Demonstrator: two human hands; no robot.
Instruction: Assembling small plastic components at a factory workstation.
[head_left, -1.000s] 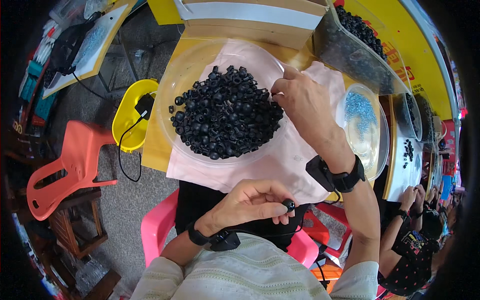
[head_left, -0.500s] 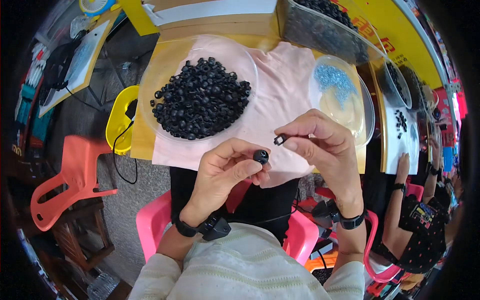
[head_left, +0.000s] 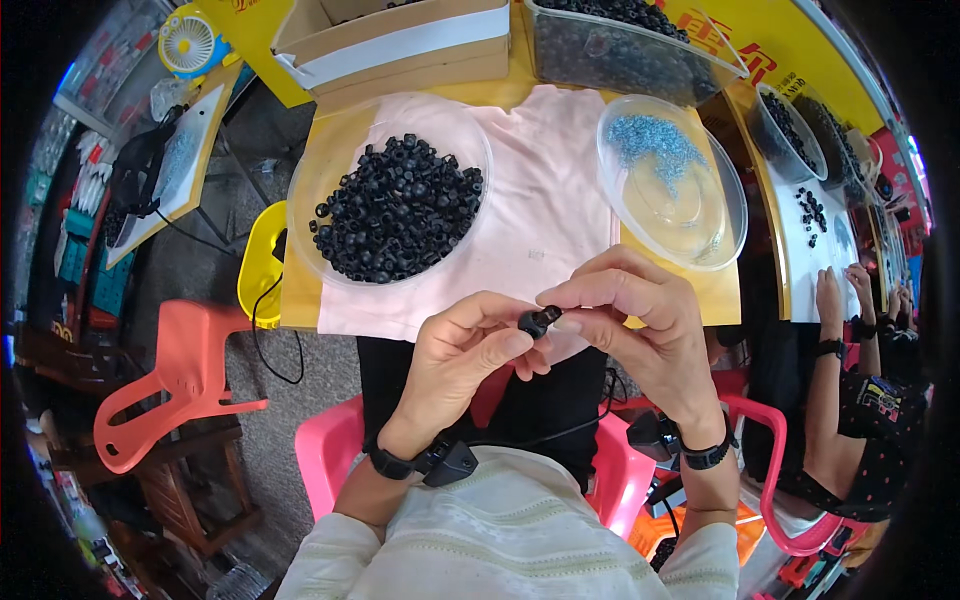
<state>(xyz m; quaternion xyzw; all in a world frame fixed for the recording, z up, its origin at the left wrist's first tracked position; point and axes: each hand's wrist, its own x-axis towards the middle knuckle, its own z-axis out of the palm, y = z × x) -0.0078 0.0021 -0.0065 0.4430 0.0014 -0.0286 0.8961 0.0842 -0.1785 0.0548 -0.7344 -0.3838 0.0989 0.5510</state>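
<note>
My left hand (head_left: 452,352) pinches a round black knob-like part (head_left: 531,325) between thumb and fingers. In my right hand (head_left: 645,318), the thumb and index finger grip a small black hollow cap (head_left: 550,314). The two pieces touch, just above my lap at the table's front edge; my fingertips partly cover the joint. Beyond my left hand, a clear round basin (head_left: 478,215) holds a heap of loose black parts (head_left: 398,210). A clear plastic lid-like tray (head_left: 735,215) beyond my right hand carries tiny light-blue pieces (head_left: 655,148).
Pink cloth (head_left: 545,160) covers much of the yellow table. At its back stand a cardboard box (head_left: 410,58) and a clear bin (head_left: 615,65) of black parts. A yellow basket (head_left: 260,265) and an orange-red chair (head_left: 190,370) are at left; a person (head_left: 850,430) works at right.
My right hand has brought the small cap left and down onto the round black part, closing the gap. The head view has shifted, so the table's back shows more.
</note>
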